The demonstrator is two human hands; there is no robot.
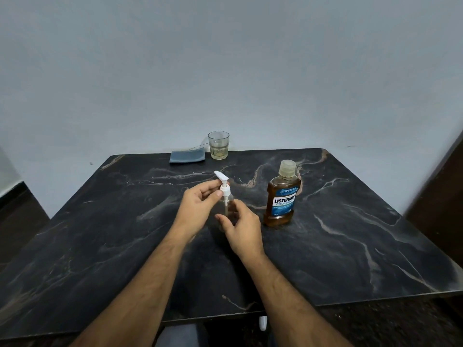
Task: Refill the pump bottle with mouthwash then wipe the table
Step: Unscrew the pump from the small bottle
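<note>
A clear pump bottle (226, 209) stands upright at the middle of the dark marble table (350, 246). Its white pump head (223, 184) sits a little above the neck, with the dip tube still inside the bottle. My left hand (198, 204) pinches the pump collar with thumb and fingers. My right hand (241, 229) wraps the bottle's lower body from the right. A mouthwash bottle (282, 196) with amber liquid, a blue label and its cap on stands to the right, apart from both hands. A folded blue-grey cloth (187, 156) lies at the table's far edge.
A drinking glass (219, 145) with a little pale liquid stands at the far edge beside the cloth. A pale wall rises just behind the table. Dark floor shows at the left and right sides.
</note>
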